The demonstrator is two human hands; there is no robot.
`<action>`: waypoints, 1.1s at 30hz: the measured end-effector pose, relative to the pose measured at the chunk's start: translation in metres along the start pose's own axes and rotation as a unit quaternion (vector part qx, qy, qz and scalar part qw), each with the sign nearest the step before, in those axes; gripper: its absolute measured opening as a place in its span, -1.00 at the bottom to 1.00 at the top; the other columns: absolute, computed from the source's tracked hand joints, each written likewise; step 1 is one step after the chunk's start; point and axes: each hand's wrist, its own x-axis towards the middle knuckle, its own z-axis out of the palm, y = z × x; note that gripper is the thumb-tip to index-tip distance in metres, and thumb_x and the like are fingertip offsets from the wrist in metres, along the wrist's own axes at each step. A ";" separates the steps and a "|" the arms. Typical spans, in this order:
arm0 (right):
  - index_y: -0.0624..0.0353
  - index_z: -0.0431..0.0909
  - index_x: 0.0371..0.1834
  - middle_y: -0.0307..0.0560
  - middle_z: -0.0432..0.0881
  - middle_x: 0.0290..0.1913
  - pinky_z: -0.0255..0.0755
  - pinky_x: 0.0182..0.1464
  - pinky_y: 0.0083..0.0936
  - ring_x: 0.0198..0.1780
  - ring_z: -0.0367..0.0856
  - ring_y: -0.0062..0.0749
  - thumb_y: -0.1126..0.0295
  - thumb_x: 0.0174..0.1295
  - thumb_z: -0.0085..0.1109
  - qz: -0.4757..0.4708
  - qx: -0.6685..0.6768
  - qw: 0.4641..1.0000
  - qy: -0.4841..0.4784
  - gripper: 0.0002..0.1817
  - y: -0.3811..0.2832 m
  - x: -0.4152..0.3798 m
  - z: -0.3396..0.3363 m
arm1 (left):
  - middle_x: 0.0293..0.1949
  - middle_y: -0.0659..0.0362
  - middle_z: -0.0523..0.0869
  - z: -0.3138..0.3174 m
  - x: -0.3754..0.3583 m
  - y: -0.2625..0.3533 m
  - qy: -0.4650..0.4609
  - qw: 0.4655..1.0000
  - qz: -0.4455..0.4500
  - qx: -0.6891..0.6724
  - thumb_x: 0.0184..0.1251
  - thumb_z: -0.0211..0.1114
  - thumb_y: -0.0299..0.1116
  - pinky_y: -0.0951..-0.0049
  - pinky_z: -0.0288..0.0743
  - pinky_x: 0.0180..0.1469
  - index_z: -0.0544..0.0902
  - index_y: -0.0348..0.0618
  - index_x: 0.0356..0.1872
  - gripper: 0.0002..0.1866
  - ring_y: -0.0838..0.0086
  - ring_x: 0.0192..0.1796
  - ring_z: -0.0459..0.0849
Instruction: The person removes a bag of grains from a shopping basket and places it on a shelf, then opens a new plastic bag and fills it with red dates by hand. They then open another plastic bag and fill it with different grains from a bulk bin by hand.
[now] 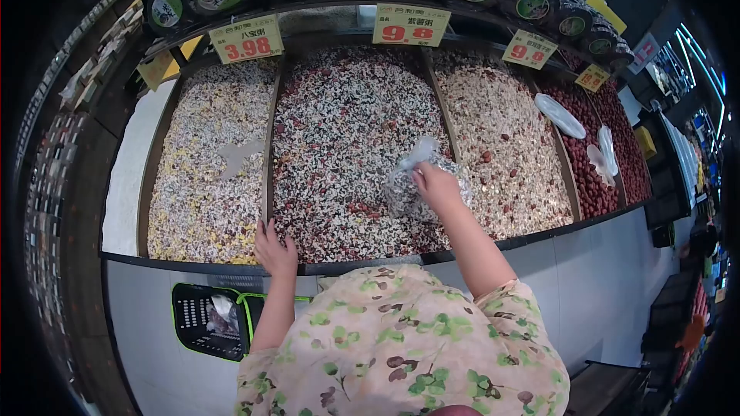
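shop grain bins (351,262) fill the view under price tags (411,25). right hand (435,185) is closed on a clear plastic bag (420,181) already holding some mix, over the middle bin — filling looks underway. left hand (274,250) rests flat and empty on the rim. white scoops (560,115) lie well apart; a basket (212,320) sits below.

price tags (247,39): 3.98, 9.8

Plastic bag (420,181) over middle bin (339,131); scoops (561,115) in right bins; basket (212,320) below counter, left.
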 end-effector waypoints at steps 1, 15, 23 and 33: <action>-0.03 0.44 -0.11 0.01 0.57 -0.25 0.43 -0.31 -0.15 -0.37 0.57 0.01 0.23 0.22 -0.03 0.021 -0.019 0.999 -0.015 -0.79 -0.001 0.005 0.003 | 0.24 -0.03 0.34 -0.001 0.001 0.001 0.001 1.000 0.000 0.000 0.01 0.22 -0.33 0.11 0.14 0.23 0.42 -0.09 0.14 -0.45 0.08 0.24 0.31; -0.04 0.43 -0.02 0.11 0.57 -0.29 0.47 -0.32 -0.16 -0.35 0.60 0.00 0.21 0.13 0.11 0.047 -0.081 0.994 -0.059 -0.67 -0.007 0.024 0.015 | 0.23 -0.01 0.33 0.004 -0.002 -0.006 0.024 0.999 0.025 -0.009 0.01 0.22 -0.30 0.09 0.14 0.19 0.41 -0.04 0.14 -0.45 0.10 0.23 0.31; -0.01 0.47 -0.10 0.12 0.56 -0.30 0.46 -0.28 -0.16 -0.31 0.58 0.02 0.28 0.06 0.13 0.026 -0.020 0.999 0.037 -0.70 -0.001 0.019 0.018 | 0.23 -0.02 0.33 0.003 -0.001 -0.005 0.012 1.000 0.015 -0.016 0.00 0.22 -0.31 0.09 0.13 0.21 0.42 -0.04 0.14 -0.45 0.10 0.23 0.31; 0.10 0.54 -0.30 -0.03 0.56 -0.54 0.43 -0.47 -0.37 -0.55 0.55 -0.23 0.41 0.00 0.09 -0.015 0.114 0.977 0.178 -0.83 -0.057 -0.033 -0.069 | 0.21 0.00 0.35 -0.013 0.002 0.009 0.034 0.996 0.030 -0.070 0.00 0.22 -0.40 0.09 0.08 0.23 0.44 -0.10 0.11 -0.48 0.09 0.22 0.31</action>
